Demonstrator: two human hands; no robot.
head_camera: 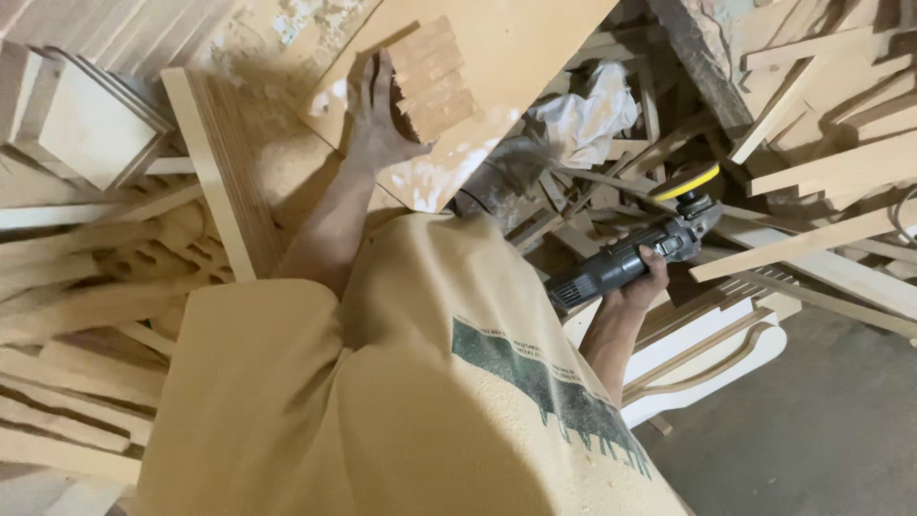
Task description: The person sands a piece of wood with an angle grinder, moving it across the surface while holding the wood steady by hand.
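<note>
Heaps of pale raw-wood offcuts (86,287) and long slats (812,244) crowd a sawdust-coated workshop above a grey concrete floor (821,430). A dusty tan apron (382,401) fills the foreground. The left hand (377,110) grips a ribbed, stepped wooden block (435,76) against a flat board (506,48). The right hand (645,282) clasps a dark angle grinder (635,253) with a yellow disc (686,182), held off beside the apron.

A sawdust-strewn wooden board (287,162) carries a slanted panel (516,48), with loose wood strips (76,315) piled beside it.
</note>
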